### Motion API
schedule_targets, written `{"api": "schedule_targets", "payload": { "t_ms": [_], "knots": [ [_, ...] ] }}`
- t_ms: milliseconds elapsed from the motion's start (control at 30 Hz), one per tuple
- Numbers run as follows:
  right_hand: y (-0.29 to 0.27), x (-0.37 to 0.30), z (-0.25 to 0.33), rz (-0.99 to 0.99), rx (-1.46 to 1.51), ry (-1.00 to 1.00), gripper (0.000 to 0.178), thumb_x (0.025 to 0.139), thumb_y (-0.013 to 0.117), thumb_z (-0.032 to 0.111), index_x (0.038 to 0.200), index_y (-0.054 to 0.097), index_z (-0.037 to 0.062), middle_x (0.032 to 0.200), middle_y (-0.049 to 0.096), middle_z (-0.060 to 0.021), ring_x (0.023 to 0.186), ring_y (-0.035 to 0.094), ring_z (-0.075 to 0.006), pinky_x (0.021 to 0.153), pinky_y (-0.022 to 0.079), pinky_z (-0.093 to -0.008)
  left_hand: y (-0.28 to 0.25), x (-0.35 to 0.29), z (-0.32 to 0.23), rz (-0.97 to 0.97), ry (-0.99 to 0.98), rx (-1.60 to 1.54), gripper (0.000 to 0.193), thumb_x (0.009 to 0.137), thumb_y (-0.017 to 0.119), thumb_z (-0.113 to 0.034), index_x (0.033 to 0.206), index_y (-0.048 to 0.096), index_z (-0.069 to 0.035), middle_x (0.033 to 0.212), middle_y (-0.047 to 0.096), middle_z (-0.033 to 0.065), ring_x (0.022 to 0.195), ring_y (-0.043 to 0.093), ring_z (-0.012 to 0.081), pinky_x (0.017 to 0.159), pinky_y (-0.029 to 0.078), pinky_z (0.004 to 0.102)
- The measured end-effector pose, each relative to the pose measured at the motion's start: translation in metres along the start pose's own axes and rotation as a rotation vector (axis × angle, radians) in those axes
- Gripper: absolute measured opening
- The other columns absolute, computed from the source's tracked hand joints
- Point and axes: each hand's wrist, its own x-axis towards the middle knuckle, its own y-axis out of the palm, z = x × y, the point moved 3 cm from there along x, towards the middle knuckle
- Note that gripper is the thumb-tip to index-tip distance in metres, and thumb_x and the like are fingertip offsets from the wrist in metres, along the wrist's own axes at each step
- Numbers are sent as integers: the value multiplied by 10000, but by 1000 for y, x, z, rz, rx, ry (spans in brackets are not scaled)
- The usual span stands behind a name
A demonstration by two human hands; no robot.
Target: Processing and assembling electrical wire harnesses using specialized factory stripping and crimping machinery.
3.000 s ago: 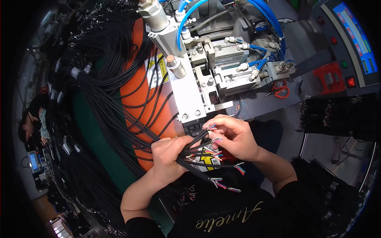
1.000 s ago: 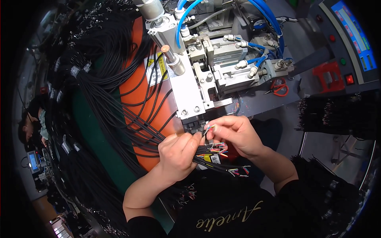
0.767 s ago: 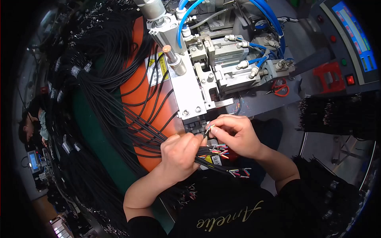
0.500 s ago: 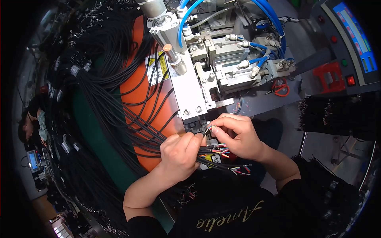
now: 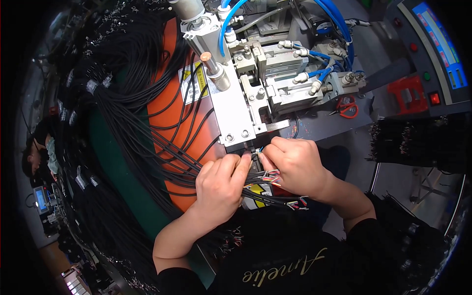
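Observation:
My left hand (image 5: 220, 181) is closed around black cables (image 5: 189, 169), with its thumb and forefinger at the front end of a metal machine (image 5: 241, 118). Close beside it, my right hand (image 5: 296, 166) pinches the thin coloured wires (image 5: 260, 150) at one cable's stripped end, right at the machine's lower opening. Fingers hide part of that cable end. Below the hands, other cable ends with fanned-out coloured wires (image 5: 297, 202) stick out to the right, over a yellow and white label (image 5: 259, 195).
Bundled black cables (image 5: 128, 108) cover the orange and green table (image 5: 113, 147) at left. Blue air hoses (image 5: 339, 24) arch over the machine. Red-handled scissors (image 5: 347, 108) and a red plastic stool (image 5: 408, 96) are at right, below a control screen (image 5: 442, 49). Another person (image 5: 34, 152) is at far left.
Both hands have shifted slightly, bringing the wire end up against the machine's lower opening. My right hand has turned, fingers now pointing more downward. The loose cable ends below moved a little left.

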Motion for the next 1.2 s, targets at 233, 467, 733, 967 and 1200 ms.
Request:
{"api": "schedule_targets", "payload": {
  "t_ms": [233, 467, 733, 967, 1200],
  "knots": [
    [7, -3, -7, -15, 36, 4, 90, 776, 680, 85, 774, 604, 36, 678, 539, -80, 562, 580, -274, 509, 470, -380, 3, 0, 5, 1, -37, -153, 600, 568, 665, -6, 1163, 615, 50, 954, 566, 106, 810, 581, 264, 713, 467, 368],
    [13, -8, -11, -83, 97, 32, 91, 760, 669, 69, 818, 611, 30, 705, 545, -79, 596, 597, -272, 523, 475, -372, 3, 2, 5, 44, -39, -175, 611, 557, 657, 0, 1165, 618, 49, 949, 561, 109, 807, 575, 268, 711, 474, 372],
    [5, -2, -7, 26, -21, -52, 95, 743, 672, 76, 785, 590, 53, 716, 539, -52, 613, 606, -238, 539, 477, -357, 2, 2, 7, 59, -22, -170, 581, 584, 644, -10, 1163, 627, 40, 897, 539, 95, 779, 568, 258, 686, 470, 362],
    [0, 6, -7, 69, -21, -44, 88, 752, 670, 70, 781, 590, 51, 682, 529, -54, 580, 593, -254, 507, 466, -373, 0, 10, 8, 138, 17, -152, 520, 651, 654, -72, 1167, 643, 0, 867, 523, 81, 760, 563, 244, 662, 460, 357],
    [11, -5, -18, -9, 90, 17, 69, 781, 669, 71, 786, 605, 46, 743, 602, -83, 579, 622, -268, 499, 481, -387, -2, 14, 7, 207, 46, -91, 448, 725, 624, -95, 1166, 646, -17, 894, 527, 73, 787, 565, 233, 682, 464, 349]
  ]
}}
